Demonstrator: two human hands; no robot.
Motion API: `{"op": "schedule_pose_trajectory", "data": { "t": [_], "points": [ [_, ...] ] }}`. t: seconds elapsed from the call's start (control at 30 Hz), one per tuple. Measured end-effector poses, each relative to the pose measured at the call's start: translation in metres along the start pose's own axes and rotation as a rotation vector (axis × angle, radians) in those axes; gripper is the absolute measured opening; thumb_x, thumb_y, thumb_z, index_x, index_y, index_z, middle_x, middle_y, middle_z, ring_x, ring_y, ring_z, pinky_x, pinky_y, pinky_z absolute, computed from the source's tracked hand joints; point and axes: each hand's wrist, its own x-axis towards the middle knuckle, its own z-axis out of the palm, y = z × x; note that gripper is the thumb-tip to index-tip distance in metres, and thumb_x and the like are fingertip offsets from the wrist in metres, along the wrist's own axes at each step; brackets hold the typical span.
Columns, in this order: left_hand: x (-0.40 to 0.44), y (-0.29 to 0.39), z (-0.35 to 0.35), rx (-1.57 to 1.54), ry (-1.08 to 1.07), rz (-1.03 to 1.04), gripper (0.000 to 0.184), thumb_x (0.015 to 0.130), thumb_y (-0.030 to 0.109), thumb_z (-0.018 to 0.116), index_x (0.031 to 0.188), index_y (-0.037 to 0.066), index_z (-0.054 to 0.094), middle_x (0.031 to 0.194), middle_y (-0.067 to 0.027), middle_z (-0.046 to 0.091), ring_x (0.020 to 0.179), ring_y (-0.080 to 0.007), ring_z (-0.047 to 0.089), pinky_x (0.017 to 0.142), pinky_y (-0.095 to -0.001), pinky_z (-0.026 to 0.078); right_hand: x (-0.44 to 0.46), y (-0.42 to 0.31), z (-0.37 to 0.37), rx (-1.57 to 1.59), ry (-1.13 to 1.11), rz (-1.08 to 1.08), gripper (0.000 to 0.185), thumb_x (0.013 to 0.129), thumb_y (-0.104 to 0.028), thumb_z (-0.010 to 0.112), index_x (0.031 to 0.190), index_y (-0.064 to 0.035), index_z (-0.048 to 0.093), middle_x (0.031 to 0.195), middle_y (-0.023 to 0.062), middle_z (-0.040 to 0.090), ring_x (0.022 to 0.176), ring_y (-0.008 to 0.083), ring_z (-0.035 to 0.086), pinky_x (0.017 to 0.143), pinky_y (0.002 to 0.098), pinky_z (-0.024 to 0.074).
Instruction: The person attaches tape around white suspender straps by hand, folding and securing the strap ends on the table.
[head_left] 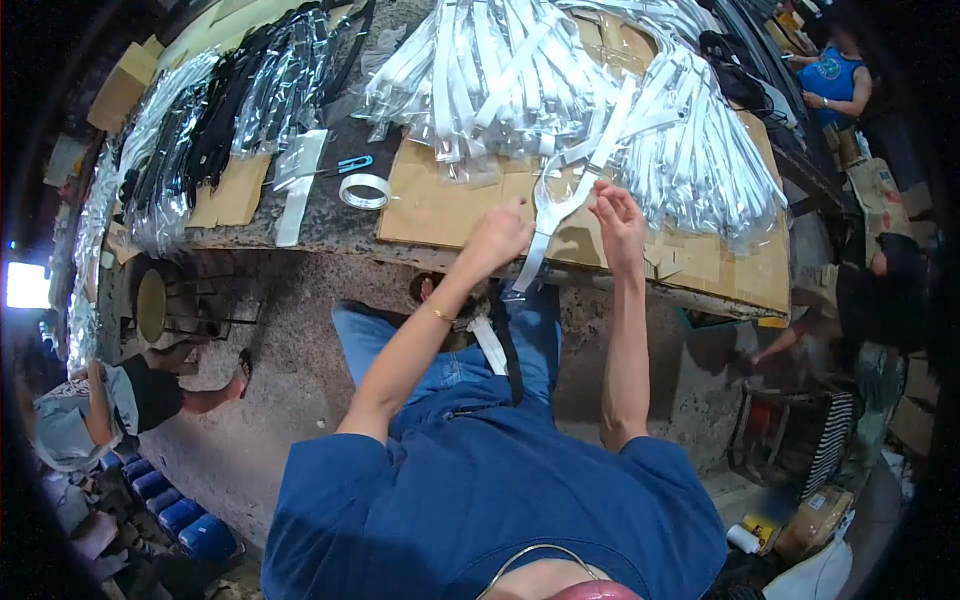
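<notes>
A white strap (pixel 541 245) in clear plastic lies on the cardboard sheet (pixel 430 205) and hangs over the table's front edge. My left hand (pixel 503 235) is just left of it, fingers curled; whether they hold anything is hidden. On the right, my right hand (pixel 620 220) is raised with thumb and fingers pinched beside the strap's upper part; what they hold is too small to make out. Fanned bundles of white straps (pixel 490 80) in plastic lie behind my hands, with another bundle (pixel 690 150) to the right.
A tape roll (pixel 364 191) and a blue cutter (pixel 354 163) lie left of the cardboard. Black straps (pixel 215 130) lie further left. A person (pixel 90 410) is at the lower left, another in a blue top (pixel 836 88) at the upper right. A stool (pixel 790 430) stands right.
</notes>
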Motion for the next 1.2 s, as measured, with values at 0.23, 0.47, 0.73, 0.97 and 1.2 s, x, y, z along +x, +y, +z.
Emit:
{"op": "schedule_pose_trajectory", "data": {
  "t": [0.23, 0.47, 0.73, 0.97, 1.2],
  "points": [
    [0.007, 0.023, 0.033, -0.044, 0.217, -0.071, 0.055, 0.078, 0.015, 0.064, 0.127, -0.001, 0.044, 0.093, -0.0208, 0.066, 0.085, -0.0381, 0.064, 0.077, -0.0439, 0.051, 0.028, 0.058, -0.009, 0.353, -0.017, 0.130, 0.008, 0.091, -0.009, 0.063, 0.098, -0.0055, 0.060, 0.106, 0.0076, 0.063, 0.099, 0.0166, 0.058, 0.085, 0.0351, 0.0488],
    [0.017, 0.007, 0.044, -0.565, 0.113, -0.129, 0.060, 0.075, -0.002, 0.061, 0.132, 0.003, 0.042, 0.101, -0.0155, 0.064, 0.085, -0.0202, 0.066, 0.073, -0.0304, 0.053, 0.028, 0.070, -0.011, 0.455, 0.072, 0.145, 0.005, 0.091, -0.008, 0.062, 0.096, -0.0057, 0.060, 0.101, 0.0067, 0.063, 0.094, 0.0168, 0.058, 0.086, 0.0355, 0.0469],
    [0.030, -0.013, 0.041, -0.783, -0.033, -0.058, 0.057, 0.074, 0.003, 0.068, 0.130, 0.008, 0.055, 0.092, -0.0103, 0.065, 0.076, -0.0116, 0.062, 0.067, -0.0257, 0.051, 0.029, 0.075, -0.017, 0.487, -0.006, 0.155, 0.006, 0.090, -0.007, 0.063, 0.094, -0.0021, 0.062, 0.093, 0.0070, 0.064, 0.087, 0.0162, 0.059, 0.084, 0.0317, 0.0475],
    [0.034, -0.012, 0.038, -0.685, -0.011, -0.002, 0.048, 0.080, -0.004, 0.065, 0.127, 0.004, 0.055, 0.097, -0.0094, 0.066, 0.081, -0.0116, 0.061, 0.069, -0.0239, 0.052, 0.028, 0.069, -0.015, 0.372, -0.027, 0.203, 0.008, 0.087, -0.005, 0.067, 0.092, -0.0010, 0.062, 0.086, 0.0043, 0.062, 0.076, 0.0126, 0.059, 0.071, 0.0244, 0.0468],
    [0.030, -0.007, 0.027, -0.894, -0.106, -0.123, 0.045, 0.081, -0.003, 0.066, 0.124, 0.004, 0.056, 0.086, -0.0038, 0.063, 0.076, -0.0093, 0.060, 0.060, -0.0228, 0.051, 0.025, 0.041, -0.009, -0.170, -0.170, 0.242, 0.009, 0.085, -0.006, 0.069, 0.089, -0.0010, 0.063, 0.077, 0.0000, 0.063, 0.069, 0.0069, 0.058, 0.063, 0.0207, 0.0463]
  ]
}}
